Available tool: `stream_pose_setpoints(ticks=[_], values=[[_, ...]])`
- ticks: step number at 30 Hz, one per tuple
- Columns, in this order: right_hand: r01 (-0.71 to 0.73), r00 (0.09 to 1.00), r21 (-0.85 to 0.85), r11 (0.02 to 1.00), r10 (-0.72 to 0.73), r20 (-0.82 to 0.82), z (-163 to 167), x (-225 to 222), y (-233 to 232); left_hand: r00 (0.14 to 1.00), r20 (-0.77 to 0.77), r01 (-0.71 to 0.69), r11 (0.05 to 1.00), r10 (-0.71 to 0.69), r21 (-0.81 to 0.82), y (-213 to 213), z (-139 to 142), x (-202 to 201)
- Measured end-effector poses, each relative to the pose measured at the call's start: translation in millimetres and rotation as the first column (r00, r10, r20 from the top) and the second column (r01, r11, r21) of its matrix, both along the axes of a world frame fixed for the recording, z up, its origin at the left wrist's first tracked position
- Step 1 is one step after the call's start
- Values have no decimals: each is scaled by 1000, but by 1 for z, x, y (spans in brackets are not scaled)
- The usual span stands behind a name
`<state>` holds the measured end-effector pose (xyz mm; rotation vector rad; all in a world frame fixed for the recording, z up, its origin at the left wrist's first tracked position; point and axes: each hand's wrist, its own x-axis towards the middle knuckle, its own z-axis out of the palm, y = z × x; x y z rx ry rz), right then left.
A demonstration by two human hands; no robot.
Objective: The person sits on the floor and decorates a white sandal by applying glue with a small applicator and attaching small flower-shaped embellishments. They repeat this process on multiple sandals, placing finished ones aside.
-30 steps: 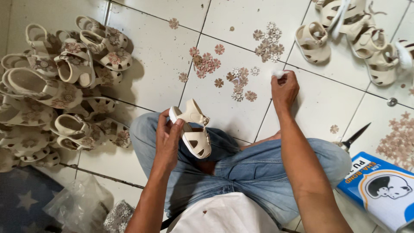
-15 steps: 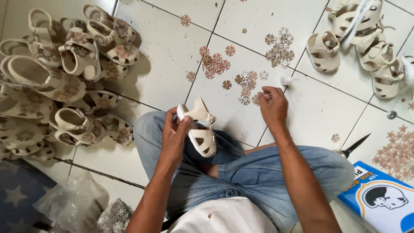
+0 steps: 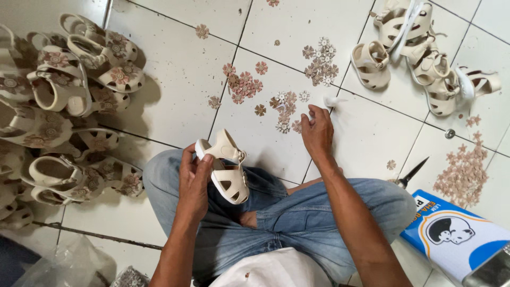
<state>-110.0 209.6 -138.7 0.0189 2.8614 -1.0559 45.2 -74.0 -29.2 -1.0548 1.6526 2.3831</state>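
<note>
Your left hand (image 3: 194, 180) grips a cream child's sandal (image 3: 226, 167) over your lap, at 6 o'clock on the tiled floor (image 3: 175, 101). Your right hand (image 3: 317, 133) pinches at the small flower appliqués (image 3: 287, 109) at 12 o'clock; whether it holds one, you cannot tell.

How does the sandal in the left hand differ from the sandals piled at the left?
The held sandal is plain cream with no ornament; the piled sandals carry brown flower pieces on their straps. The held sandal is lifted over the lap in the left hand; the piled sandals lie heaped on the tiled floor. Both are small, cream and strapped.
</note>
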Motion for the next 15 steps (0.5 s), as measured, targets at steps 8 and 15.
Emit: stream_pose_setpoints(ticks=[8, 15], values=[[-230, 939, 355, 906, 303, -164, -5, -35, -16, 999, -37, -33, 999, 33, 17, 2, -11, 7], [-167, 960, 142, 976, 194, -202, -8, -23, -10, 1000, -25, -12, 1000, 12, -6, -3, -9, 5]])
